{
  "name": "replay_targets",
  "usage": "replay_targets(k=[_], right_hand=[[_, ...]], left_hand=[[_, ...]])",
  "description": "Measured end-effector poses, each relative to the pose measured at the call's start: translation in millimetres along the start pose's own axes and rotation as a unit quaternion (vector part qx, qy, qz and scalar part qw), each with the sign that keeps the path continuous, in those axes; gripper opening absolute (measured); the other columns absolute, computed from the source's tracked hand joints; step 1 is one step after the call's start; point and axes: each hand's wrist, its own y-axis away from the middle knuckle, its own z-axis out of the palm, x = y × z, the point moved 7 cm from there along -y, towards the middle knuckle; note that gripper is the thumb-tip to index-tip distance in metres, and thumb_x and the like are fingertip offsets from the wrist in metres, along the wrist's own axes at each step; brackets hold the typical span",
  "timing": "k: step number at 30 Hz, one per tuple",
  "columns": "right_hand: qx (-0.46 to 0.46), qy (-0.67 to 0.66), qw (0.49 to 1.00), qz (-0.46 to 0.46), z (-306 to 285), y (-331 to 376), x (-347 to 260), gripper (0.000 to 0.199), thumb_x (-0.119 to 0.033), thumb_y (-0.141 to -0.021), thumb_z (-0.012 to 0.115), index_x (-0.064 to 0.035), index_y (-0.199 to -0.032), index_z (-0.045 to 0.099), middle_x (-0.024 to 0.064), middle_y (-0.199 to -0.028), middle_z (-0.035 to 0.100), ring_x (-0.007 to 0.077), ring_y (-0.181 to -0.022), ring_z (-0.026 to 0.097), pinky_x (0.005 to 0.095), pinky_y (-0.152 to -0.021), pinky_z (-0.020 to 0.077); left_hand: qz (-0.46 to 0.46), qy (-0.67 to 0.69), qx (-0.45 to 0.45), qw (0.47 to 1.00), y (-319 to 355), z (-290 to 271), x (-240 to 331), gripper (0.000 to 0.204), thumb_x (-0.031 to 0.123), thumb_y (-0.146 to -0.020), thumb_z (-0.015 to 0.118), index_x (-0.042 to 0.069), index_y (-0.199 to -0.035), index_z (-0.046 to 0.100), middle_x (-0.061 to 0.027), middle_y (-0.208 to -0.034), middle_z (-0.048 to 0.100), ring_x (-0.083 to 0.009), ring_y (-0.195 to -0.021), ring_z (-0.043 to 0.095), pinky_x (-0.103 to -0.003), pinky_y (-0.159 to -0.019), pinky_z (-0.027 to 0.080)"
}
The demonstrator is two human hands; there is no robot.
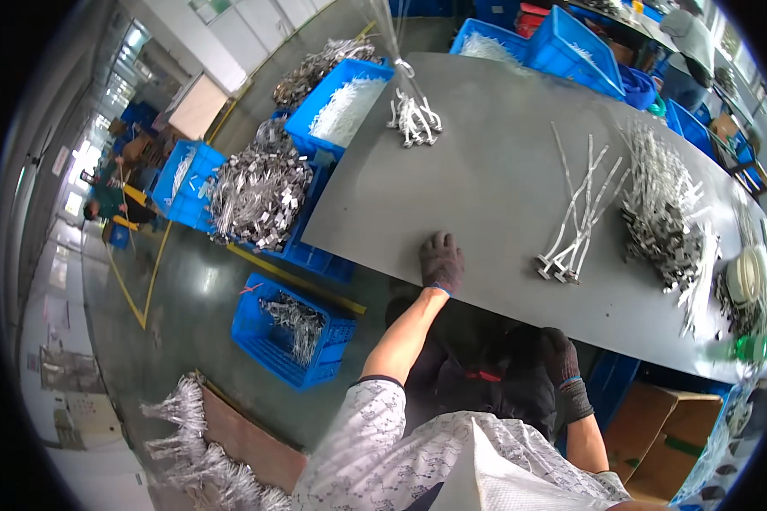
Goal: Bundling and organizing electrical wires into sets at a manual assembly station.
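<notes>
My left hand (442, 262), in a dark knitted glove, rests palm down on the near edge of the grey table (486, 170). Its fingers lie on the bare surface, holding nothing. At the table's edge further right, my gloved right hand (559, 356) hangs low over my lap, its fingers mostly hidden. Between and beyond the hands lies a small bunch of white strips (578, 223) with metal pieces at their near ends. To its right is a large heap of similar strips (663, 217). A tied bundle of strips (415, 119) stands near the far left corner.
Blue crates (341, 98) filled with strips and metal parts stand left of the table. Another blue crate (294, 332) sits on the floor. More bundles (200, 439) lie on a brown board at lower left. A cardboard box (665, 434) is under the table at right.
</notes>
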Motion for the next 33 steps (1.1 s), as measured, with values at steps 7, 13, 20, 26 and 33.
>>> replay_targets(k=[7,13,20,26,33], right_hand=[[-0.107,-0.094,0.986,0.086,59.3,-223.8,-62.9,0.03,-0.02,-0.098,0.06,-0.0045,-0.124,0.061,0.0135,-0.088,0.071,0.0205,-0.064,0.069,0.0353,-0.061,0.0548],[-0.107,0.075,0.98,-0.15,182.1,-411.3,-158.1,0.026,-0.012,-0.095,0.057,-0.0086,-0.119,0.067,0.015,-0.102,0.071,0.0363,-0.089,0.069,0.0425,-0.078,0.0553],[0.192,0.153,0.969,-0.017,235.6,-616.1,-76.1,0.031,-0.013,-0.088,0.06,-0.0076,-0.118,0.067,0.0175,-0.118,0.066,0.0379,-0.104,0.065,0.0438,-0.088,0.0525],[0.124,0.352,0.924,0.08,275.3,-751.5,12.7,0.041,-0.018,-0.082,0.067,-0.0089,-0.122,0.065,0.0159,-0.124,0.064,0.0372,-0.114,0.061,0.0447,-0.097,0.0502],[0.159,0.246,0.953,-0.075,282.2,-750.3,-88.5,0.06,-0.029,-0.082,0.071,-0.0061,-0.135,0.057,0.017,-0.135,0.059,0.0406,-0.124,0.051,0.0474,-0.107,0.0413]], left_hand=[[-0.034,0.203,0.051,0.977,-11.8,-10.2,-31.1,0.04,0.024,-0.091,0.062,0.003,-0.125,0.058,-0.0184,-0.132,0.055,-0.0405,-0.124,0.051,-0.054,-0.103,0.041],[-0.014,0.297,0.073,0.952,-12.6,5.8,-50.1,0.035,0.016,-0.088,0.069,0.003,-0.119,0.063,-0.0186,-0.126,0.061,-0.0411,-0.118,0.056,-0.055,-0.102,0.043],[-0.044,0.461,0.0,0.887,-28.1,14.6,-88.3,0.025,0.01,-0.087,0.068,0.004,-0.111,0.066,-0.0161,-0.12,0.065,-0.0373,-0.116,0.059,-0.051,-0.102,0.045],[-0.206,0.505,-0.004,0.838,-137.6,0.1,-263.7,0.022,0.006,-0.092,0.066,0.003,-0.114,0.068,-0.0178,-0.113,0.069,-0.035,-0.105,0.068,-0.042,-0.092,0.054],[-0.277,0.277,0.07,0.917,-435.3,64.0,-556.3,0.066,0.029,-0.082,0.08,-0.002,-0.134,0.053,-0.0228,-0.128,0.06,-0.0368,-0.117,0.059,-0.044,-0.1,0.048]])
